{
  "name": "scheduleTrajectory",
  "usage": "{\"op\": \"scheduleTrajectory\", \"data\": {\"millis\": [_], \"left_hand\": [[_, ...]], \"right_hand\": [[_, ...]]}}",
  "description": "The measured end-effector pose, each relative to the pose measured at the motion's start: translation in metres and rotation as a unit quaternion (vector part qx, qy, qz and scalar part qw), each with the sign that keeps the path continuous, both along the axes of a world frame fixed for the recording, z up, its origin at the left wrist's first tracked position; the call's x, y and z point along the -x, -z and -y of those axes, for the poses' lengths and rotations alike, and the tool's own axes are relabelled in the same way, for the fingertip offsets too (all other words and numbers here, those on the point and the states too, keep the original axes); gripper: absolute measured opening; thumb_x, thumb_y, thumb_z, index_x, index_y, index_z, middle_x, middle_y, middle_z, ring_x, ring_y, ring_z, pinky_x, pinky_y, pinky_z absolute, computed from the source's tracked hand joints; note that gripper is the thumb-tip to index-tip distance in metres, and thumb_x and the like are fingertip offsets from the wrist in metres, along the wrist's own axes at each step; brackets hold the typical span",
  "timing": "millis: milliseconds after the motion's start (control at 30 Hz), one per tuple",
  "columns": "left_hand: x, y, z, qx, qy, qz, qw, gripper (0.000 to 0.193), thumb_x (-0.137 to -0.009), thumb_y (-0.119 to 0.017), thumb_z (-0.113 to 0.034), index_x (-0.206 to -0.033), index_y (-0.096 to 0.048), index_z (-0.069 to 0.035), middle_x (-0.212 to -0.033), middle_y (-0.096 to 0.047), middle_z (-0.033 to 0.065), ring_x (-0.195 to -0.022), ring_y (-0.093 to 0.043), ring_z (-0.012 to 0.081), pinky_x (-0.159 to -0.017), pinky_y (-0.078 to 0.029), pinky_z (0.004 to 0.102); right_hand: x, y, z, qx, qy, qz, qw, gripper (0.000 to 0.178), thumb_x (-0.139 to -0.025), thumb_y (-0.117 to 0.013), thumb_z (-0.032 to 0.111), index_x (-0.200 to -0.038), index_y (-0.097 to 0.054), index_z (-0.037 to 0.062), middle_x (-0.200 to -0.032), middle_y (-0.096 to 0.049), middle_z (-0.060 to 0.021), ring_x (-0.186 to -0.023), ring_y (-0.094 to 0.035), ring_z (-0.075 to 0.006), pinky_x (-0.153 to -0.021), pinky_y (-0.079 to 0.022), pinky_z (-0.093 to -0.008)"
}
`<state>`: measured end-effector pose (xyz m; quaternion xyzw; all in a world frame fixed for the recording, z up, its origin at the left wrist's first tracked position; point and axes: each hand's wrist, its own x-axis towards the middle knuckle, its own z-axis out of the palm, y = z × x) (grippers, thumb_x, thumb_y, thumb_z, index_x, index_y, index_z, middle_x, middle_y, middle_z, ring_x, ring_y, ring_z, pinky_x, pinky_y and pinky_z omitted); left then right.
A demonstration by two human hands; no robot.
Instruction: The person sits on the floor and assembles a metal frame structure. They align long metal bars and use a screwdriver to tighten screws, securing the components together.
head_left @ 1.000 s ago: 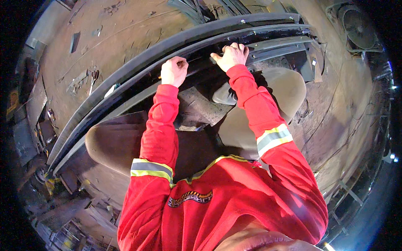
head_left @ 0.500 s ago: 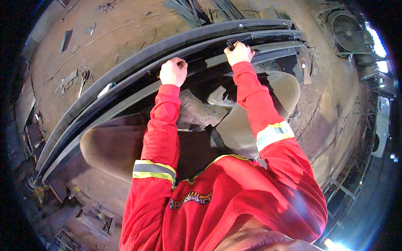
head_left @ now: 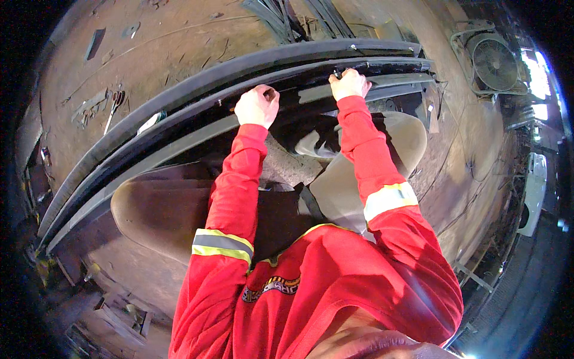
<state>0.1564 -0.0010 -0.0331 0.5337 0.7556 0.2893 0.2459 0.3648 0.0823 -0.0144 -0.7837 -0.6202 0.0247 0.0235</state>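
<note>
A long dark metal beam (head_left: 197, 102) with raised edges runs across in front of my knees, bent by the lens. My left hand (head_left: 257, 106) is closed over its near side, fingers curled; whatever is in them, if anything, does not show. Further right, my right hand (head_left: 350, 84) is closed around a small black object (head_left: 337, 73) whose end sticks out past the fingers, above the beam's dark inner channel. The kind of object cannot be told. A lighter grey metal strip (head_left: 173, 145) lies along the near side, below both hands.
A pale object (head_left: 152, 122) rests against the beam at left. Beyond it on the brown floor lie a scissor-like tool (head_left: 113, 109) and flat metal scraps (head_left: 89, 109). Dark metal bars (head_left: 278, 21) are stacked at the far side. A caged fan (head_left: 495, 63) stands at far right.
The view has shifted slightly, so the beam and floor sit lower. Both hands keep their closed shape and have moved a little to the right along the beam.
</note>
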Motion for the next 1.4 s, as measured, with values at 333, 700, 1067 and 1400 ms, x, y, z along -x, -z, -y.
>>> {"op": "scheduleTrajectory", "data": {"millis": [333, 700, 1067, 1400], "left_hand": [[0.003, -0.020, 0.017, 0.047, -0.020, -0.232, 0.971, 0.037, -0.070, -0.070, -0.038, -0.095, -0.066, -0.011, -0.099, -0.063, 0.0163, -0.094, -0.058, 0.0347, -0.083, -0.043, 0.0471], [0.018, -0.006, 0.025, 0.057, 0.004, -0.267, 0.962, 0.034, -0.073, -0.064, -0.032, -0.098, -0.063, -0.008, -0.099, -0.061, 0.0181, -0.095, -0.059, 0.0349, -0.082, -0.044, 0.0482], [0.024, -0.003, 0.019, 0.065, 0.095, -0.332, 0.936, 0.028, -0.078, -0.057, -0.027, -0.095, -0.065, -0.006, -0.095, -0.064, 0.0175, -0.095, -0.059, 0.0336, -0.083, -0.046, 0.0447], [0.030, -0.003, 0.014, 0.024, 0.147, -0.215, 0.965, 0.014, -0.082, -0.057, -0.017, -0.089, -0.060, -0.006, -0.086, -0.064, 0.0159, -0.084, -0.065, 0.0326, -0.071, -0.052, 0.0444]], "right_hand": [[-0.049, 0.053, -0.009, -0.120, -0.111, -0.085, 0.983, 0.041, -0.076, -0.067, 0.047, -0.079, -0.072, 0.0069, -0.084, -0.068, -0.0099, -0.095, -0.060, -0.0261, -0.088, -0.038, -0.0508], [-0.048, 0.028, -0.025, 0.084, -0.014, -0.352, 0.932, 0.041, -0.073, -0.078, 0.036, -0.085, -0.071, -0.0021, -0.077, -0.069, -0.0112, -0.078, -0.062, -0.0159, -0.075, -0.048, -0.0303], [-0.046, 0.038, -0.016, -0.008, -0.064, -0.310, 0.948, 0.036, -0.075, -0.076, 0.032, -0.085, -0.071, -0.0023, -0.074, -0.070, -0.0105, -0.071, -0.064, -0.0154, -0.071, -0.049, -0.0295], [-0.063, 0.021, -0.044, 0.189, -0.079, -0.502, 0.840, 0.026, -0.083, -0.069, 0.023, -0.086, -0.070, -0.0034, -0.078, -0.070, -0.0106, -0.072, -0.065, -0.0166, -0.076, -0.048, -0.0301]]}}
